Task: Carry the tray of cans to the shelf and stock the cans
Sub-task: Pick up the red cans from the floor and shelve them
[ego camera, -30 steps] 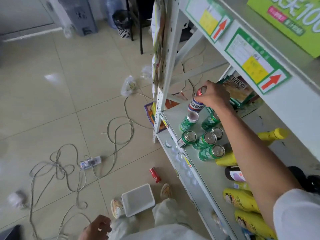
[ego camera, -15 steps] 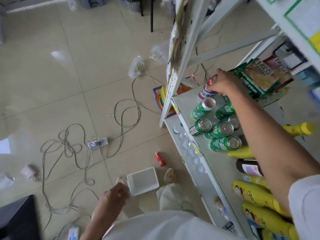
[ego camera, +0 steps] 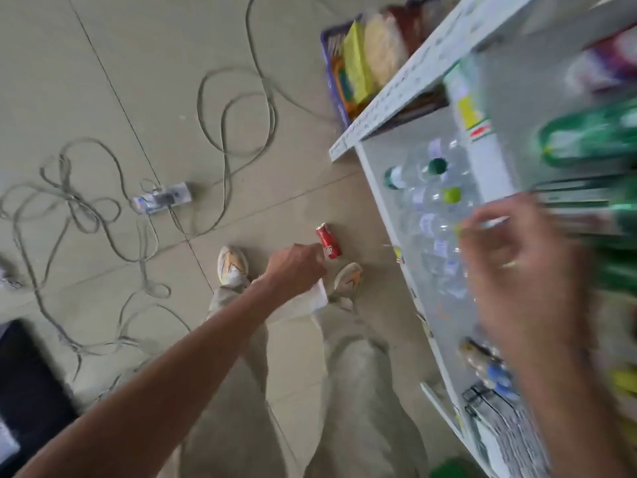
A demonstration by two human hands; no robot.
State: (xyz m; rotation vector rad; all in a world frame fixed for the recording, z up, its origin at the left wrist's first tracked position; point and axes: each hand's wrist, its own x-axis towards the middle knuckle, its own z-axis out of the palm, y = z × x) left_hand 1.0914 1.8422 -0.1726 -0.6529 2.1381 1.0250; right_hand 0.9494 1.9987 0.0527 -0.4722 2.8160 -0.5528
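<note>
A red can [ego camera: 328, 241] lies on the tiled floor just ahead of my right shoe. My left hand [ego camera: 296, 267] is stretched down to it, fingertips at the can's near end; the back of the hand hides the grip. A corner of the white tray [ego camera: 312, 298] shows under that hand, between my feet. My right hand [ego camera: 524, 270] hangs blurred in front of the white shelf [ego camera: 489, 167], fingers spread and holding nothing. Green cans [ego camera: 586, 139] lie on the shelf to its right, smeared by motion.
Clear water bottles [ego camera: 434, 198] fill the lower shelf level. A power strip [ego camera: 162, 199] and looping grey cables [ego camera: 238, 108] spread over the floor at left. A basket of snack packs [ego camera: 362, 56] sits by the shelf post. A black object [ego camera: 27, 377] stands at the lower left.
My right hand let go of the can on the shelf and drew back empty. My view dropped toward the floor, and my left hand moved from the tray's edge to the red can.
</note>
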